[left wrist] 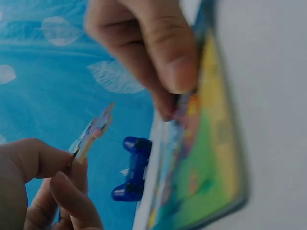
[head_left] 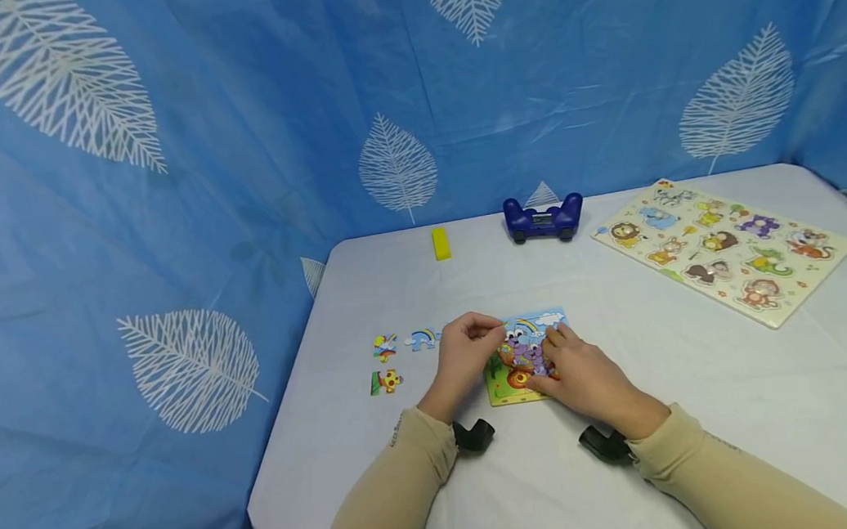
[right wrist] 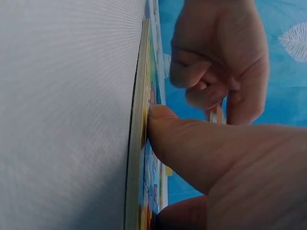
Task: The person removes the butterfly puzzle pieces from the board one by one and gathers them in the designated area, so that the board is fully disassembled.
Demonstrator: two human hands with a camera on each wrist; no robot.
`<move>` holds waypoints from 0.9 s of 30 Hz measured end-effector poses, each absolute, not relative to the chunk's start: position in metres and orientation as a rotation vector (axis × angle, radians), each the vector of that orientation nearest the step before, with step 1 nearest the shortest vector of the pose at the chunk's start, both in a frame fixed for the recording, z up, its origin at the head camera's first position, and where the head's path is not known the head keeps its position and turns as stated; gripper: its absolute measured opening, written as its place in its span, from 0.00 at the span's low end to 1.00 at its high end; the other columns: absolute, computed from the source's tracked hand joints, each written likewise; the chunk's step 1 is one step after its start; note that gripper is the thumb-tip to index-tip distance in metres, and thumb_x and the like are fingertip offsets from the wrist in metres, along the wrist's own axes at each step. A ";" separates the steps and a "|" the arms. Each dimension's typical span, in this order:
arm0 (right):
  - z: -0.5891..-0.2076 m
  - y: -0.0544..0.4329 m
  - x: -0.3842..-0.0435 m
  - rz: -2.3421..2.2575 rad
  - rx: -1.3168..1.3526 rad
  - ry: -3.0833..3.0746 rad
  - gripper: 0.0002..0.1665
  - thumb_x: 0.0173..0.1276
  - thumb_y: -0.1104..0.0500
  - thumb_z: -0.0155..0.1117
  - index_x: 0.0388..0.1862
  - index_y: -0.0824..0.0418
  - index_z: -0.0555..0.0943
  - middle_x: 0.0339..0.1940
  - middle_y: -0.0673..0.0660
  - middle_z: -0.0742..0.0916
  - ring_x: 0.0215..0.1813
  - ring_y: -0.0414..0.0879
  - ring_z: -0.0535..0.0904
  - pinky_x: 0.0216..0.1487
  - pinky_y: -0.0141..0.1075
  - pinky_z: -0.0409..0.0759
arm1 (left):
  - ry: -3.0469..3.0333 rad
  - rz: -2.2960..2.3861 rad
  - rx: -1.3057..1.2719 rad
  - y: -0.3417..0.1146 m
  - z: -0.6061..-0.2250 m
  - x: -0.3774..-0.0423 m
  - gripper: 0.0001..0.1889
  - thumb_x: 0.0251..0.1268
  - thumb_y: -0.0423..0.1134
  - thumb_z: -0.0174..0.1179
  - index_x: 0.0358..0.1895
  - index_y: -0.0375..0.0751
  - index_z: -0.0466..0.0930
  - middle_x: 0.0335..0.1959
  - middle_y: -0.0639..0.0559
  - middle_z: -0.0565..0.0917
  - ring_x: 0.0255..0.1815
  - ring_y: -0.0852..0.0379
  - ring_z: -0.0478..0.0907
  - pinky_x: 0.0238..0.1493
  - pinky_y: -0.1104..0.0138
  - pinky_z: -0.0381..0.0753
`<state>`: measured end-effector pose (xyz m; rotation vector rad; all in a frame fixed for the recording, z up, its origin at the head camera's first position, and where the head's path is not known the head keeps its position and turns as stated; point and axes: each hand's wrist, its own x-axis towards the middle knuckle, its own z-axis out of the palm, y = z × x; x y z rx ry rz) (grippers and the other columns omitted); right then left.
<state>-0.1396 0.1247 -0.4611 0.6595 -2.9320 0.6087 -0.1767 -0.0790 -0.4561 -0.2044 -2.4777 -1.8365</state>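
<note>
My left hand (head_left: 465,356) pinches a small puzzle piece (left wrist: 93,134) between thumb and fingers, raised beside the board's left side. In the left wrist view the piece is seen nearly edge-on, so its picture is hard to read. A colourful puzzle board (head_left: 510,394) with purple cartoon animals, a rainbow and green grass lies flat between the hands. Over its right part, my right hand (head_left: 592,376) rests with thumb and fingertips on the pictured face. The right wrist view shows that thumb (right wrist: 165,120) pressing close to the board's edge.
Left of the board lie loose pieces: a rainbow piece (head_left: 423,340), a bird-like piece (head_left: 384,347) and a yellow-spotted piece (head_left: 386,382). Farther back are a yellow block (head_left: 441,243) and a blue game controller (head_left: 543,219). A large animal puzzle board (head_left: 725,251) lies at the right.
</note>
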 end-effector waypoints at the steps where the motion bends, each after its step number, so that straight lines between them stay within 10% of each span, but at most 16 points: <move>1: -0.461 0.125 -0.140 0.607 0.663 -2.932 0.42 0.66 0.41 0.73 0.61 0.77 0.79 0.68 0.78 0.76 0.73 0.76 0.67 0.65 0.63 0.74 | -2.463 -1.861 -0.185 -0.081 -0.454 -0.176 0.04 0.67 0.38 0.68 0.41 0.45 0.88 0.32 0.54 0.86 0.30 0.62 0.79 0.33 0.69 0.77; 27: -0.461 0.125 -0.137 0.667 0.621 -2.996 0.45 0.68 0.41 0.71 0.66 0.77 0.76 0.73 0.77 0.72 0.77 0.74 0.63 0.68 0.64 0.71 | -3.128 -1.303 0.016 -0.193 -0.416 -0.172 0.06 0.64 0.34 0.62 0.41 0.38 0.85 0.29 0.49 0.88 0.29 0.54 0.85 0.32 0.62 0.78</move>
